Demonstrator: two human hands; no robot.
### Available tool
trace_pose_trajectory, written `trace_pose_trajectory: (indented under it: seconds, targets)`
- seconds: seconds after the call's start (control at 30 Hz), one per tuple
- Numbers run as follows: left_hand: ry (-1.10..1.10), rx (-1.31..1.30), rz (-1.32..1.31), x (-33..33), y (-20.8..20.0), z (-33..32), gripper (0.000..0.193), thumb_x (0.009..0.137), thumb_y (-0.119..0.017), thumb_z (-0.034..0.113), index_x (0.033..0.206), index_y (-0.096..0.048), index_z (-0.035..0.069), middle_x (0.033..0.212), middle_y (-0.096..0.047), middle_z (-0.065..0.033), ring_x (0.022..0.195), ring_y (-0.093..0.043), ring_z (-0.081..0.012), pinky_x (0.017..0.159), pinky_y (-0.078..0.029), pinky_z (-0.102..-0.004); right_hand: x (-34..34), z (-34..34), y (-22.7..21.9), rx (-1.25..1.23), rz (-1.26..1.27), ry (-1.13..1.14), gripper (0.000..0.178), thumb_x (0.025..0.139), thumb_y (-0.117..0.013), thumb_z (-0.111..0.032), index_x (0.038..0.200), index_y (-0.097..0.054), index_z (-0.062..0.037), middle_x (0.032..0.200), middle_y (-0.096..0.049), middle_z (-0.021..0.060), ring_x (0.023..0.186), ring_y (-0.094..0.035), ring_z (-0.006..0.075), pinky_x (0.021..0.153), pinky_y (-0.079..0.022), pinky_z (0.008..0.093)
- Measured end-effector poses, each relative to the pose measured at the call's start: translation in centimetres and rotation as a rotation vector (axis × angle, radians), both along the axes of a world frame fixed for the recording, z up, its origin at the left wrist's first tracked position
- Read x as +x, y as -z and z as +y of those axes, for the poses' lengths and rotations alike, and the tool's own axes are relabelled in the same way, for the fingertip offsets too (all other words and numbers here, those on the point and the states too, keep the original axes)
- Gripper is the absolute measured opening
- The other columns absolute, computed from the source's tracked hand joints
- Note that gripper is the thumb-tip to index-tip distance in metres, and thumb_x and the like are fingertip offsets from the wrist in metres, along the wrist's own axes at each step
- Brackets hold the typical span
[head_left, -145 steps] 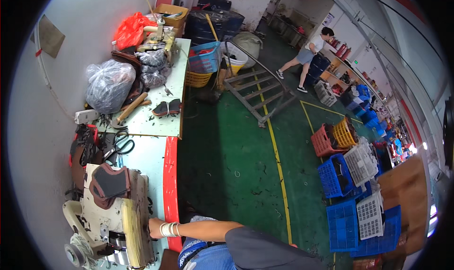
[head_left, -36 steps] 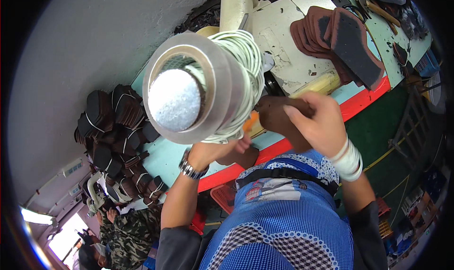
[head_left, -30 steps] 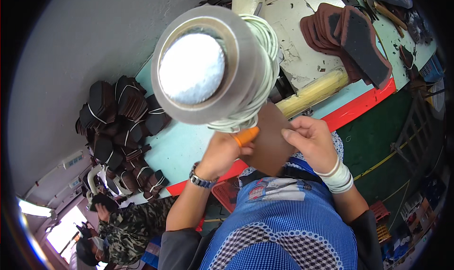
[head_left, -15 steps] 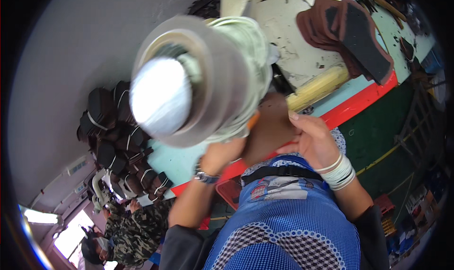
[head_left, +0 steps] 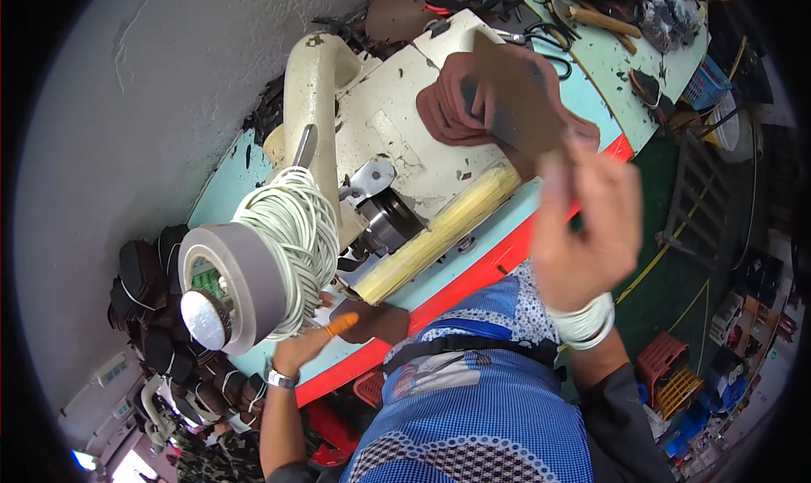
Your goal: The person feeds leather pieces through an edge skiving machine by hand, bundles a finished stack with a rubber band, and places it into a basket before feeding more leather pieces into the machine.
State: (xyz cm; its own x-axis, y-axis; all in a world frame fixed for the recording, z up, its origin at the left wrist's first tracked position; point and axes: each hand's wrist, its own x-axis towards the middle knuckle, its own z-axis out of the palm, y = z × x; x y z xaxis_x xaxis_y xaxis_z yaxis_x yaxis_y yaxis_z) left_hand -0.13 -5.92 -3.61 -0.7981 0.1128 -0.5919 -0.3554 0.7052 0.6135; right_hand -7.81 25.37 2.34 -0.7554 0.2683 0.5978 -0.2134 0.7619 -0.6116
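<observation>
Red-edged table; brown piece juts forward from right hand

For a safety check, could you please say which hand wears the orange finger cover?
The left hand, with the watch; the right hand shows none.

Red-edged table bears 1 cream machine, black-handled scissors.

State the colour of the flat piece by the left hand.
Brown: the flat piece by the left hand shows best in the head view.
</observation>
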Motion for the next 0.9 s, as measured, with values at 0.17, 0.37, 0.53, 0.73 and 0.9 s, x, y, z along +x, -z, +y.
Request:
trace_pose_trajectory:
  seconds: [0.17, 0.37, 0.53, 0.73, 0.9]
  targets:
    - [0.187, -0.444, 0.241, 5.8, 4.6, -1.0, 0.070, 0.056, -0.081, 0.043, 0.098, -0.050, -0.004, 0.088, -0.053, -0.0178, 0.086, -0.051, -0.0357, 0.073, -0.042, -0.0434, 1.0, 0.9, 0.4, 0.490, -0.089, -0.056, 0.043, 0.065, -0.062, -0.008, 0.106, -0.058, 0.0025, 0.098, -0.050, 0.0170, 0.094, -0.049, 0.0348, 0.084, -0.040, 0.0447]
    - [0.142, 0.292, -0.200, 3.6, -0.5, -1.5, 0.020, 0.082, -0.063, 0.010, 0.094, -0.061, -0.005, 0.074, -0.065, -0.0116, 0.066, -0.061, -0.0137, 0.062, -0.046, -0.0254, 7.1, -5.8, 2.6, -0.248, -0.581, -0.788, 0.021, 0.074, -0.066, -0.018, 0.084, -0.061, 0.0000, 0.081, -0.059, 0.0148, 0.076, -0.058, 0.0325, 0.067, -0.048, 0.0366]
    - [-0.096, 0.621, -0.293, 0.8, -4.1, 2.1, 0.021, 0.087, -0.057, 0.012, 0.102, -0.059, -0.003, 0.082, -0.066, -0.0090, 0.066, -0.063, -0.0123, 0.061, -0.046, -0.0242, 6.8, -4.1, 3.5, -0.560, -1.236, -0.774, 0.025, 0.083, -0.060, -0.021, 0.079, -0.060, 0.0034, 0.061, -0.056, 0.0138, 0.059, -0.058, 0.0145, 0.053, -0.045, 0.0310]
    - [-0.486, 0.658, -0.534, -3.2, -4.0, 1.6, 0.023, 0.090, -0.052, 0.015, 0.090, -0.055, -0.007, 0.081, -0.063, -0.0190, 0.066, -0.066, -0.0276, 0.058, -0.058, -0.0349, 5.5, -5.9, 6.1, -0.852, -1.250, -0.611, 0.023, 0.082, -0.063, -0.017, 0.079, -0.064, 0.0065, 0.067, -0.064, 0.0072, 0.060, -0.056, 0.0084, 0.055, -0.045, 0.0245]
    - [-0.540, 0.779, -0.414, -3.6, -3.5, 3.2, 0.025, 0.092, -0.050, 0.018, 0.083, -0.054, -0.005, 0.077, -0.062, -0.0176, 0.068, -0.066, -0.0256, 0.061, -0.058, -0.0324, 3.8, -5.8, 5.8, -0.824, -1.097, -0.421, 0.026, 0.080, -0.065, -0.018, 0.081, -0.065, 0.0079, 0.066, -0.064, 0.0073, 0.060, -0.056, 0.0086, 0.055, -0.045, 0.0243]
